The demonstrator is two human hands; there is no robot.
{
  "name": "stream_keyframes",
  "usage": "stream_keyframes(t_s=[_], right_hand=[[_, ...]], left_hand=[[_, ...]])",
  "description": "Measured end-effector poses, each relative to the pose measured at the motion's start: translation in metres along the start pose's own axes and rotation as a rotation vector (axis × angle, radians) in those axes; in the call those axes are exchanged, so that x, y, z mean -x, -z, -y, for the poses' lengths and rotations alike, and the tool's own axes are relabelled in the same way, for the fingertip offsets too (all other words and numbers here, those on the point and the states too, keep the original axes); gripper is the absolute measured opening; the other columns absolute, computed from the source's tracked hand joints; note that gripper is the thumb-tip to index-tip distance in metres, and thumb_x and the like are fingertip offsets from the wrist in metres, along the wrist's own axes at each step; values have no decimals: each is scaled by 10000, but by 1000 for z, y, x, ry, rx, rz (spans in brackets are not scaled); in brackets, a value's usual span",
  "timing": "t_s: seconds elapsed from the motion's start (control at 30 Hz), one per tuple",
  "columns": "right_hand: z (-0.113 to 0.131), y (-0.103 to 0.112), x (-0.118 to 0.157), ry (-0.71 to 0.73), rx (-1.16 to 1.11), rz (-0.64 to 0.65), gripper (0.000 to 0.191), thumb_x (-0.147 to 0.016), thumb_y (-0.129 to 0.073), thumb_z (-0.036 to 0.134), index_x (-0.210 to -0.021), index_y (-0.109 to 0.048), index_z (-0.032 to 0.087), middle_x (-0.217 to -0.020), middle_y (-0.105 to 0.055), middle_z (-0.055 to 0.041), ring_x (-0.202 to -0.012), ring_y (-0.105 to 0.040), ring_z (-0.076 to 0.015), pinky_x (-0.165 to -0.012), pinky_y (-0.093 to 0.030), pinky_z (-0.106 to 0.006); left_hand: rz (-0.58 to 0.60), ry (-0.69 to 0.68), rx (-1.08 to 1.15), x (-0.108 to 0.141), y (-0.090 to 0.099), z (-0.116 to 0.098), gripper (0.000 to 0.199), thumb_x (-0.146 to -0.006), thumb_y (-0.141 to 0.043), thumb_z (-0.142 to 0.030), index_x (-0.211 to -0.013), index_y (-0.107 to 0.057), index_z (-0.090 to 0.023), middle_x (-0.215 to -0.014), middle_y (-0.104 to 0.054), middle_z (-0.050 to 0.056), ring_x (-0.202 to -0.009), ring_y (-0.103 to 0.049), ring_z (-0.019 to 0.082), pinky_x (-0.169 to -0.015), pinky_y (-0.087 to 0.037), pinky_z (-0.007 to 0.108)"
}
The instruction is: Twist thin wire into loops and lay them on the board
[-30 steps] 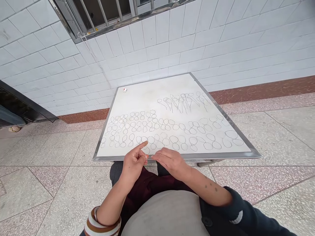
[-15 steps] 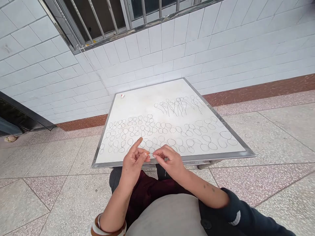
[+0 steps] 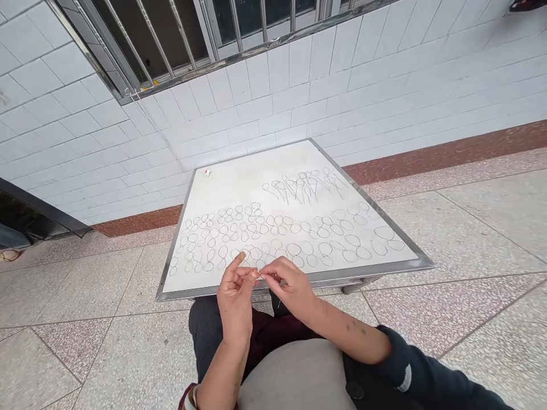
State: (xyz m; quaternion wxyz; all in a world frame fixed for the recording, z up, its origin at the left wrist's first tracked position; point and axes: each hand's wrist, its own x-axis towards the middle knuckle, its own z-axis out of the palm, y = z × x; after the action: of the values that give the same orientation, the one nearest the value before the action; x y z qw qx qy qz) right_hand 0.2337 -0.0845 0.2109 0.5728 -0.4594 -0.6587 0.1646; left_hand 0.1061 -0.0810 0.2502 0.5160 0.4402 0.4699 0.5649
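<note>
My left hand (image 3: 236,289) and my right hand (image 3: 290,286) meet just over the table's near edge, fingertips almost touching. Thumb and fingers of each are pinched on a thin wire, most of it hidden by the fingers. Part of a fine strand hangs below my right hand. My left index finger sticks up, apart from the pinch. Beyond the hands, rows of thin wire loops (image 3: 325,254), many paired like a figure eight, lie on the white tabletop (image 3: 239,176). Farther back on the right is a cluster of wire loops with long tails (image 3: 301,185).
A small white and red item (image 3: 207,173) lies at the table's far left corner. The table has a grey metal rim (image 3: 384,267) and stands against a white tiled wall (image 3: 239,125). Above is a barred window (image 3: 183,34). Stone-tile floor (image 3: 141,341) surrounds the table.
My fingertips have come slightly closer together, both still pinched. The camera view has shifted a little, so the table sits lower and more to the left. The loops stay in place.
</note>
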Motion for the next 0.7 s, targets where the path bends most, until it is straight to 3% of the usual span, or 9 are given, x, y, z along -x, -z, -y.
stream_keyframes(t_s=[0.2,0.43,0.7], right_hand=[[3,1,0,8,-45,24,147,-903,-554,127,-929,-655,231,-800,-637,-24,-719,-600,-147,-608,-492,-256],[2,6,-1,38,-92,120,179,-924,-551,137,-949,-684,254,-780,-692,-4,-751,-605,-153,-673,-507,-275],[2,5,1,-57,-123,57,121,-890,-607,160,-917,-685,249,-775,-662,-6,-703,-604,-145,-640,-497,-270]], left_hand=[[-25,-18,28,2,-1,1,407,-780,-733,-265,-1178,-651,-241,-762,-577,-40,-722,-567,80,-762,-481,215],[-10,-57,136,4,2,2,533,-764,-744,-204,-1271,-588,-256,-704,-574,-60,-683,-588,78,-829,-471,235],[30,-38,57,6,2,-2,567,-794,-719,-242,-1330,-535,-270,-795,-619,-22,-781,-599,106,-813,-493,249]])
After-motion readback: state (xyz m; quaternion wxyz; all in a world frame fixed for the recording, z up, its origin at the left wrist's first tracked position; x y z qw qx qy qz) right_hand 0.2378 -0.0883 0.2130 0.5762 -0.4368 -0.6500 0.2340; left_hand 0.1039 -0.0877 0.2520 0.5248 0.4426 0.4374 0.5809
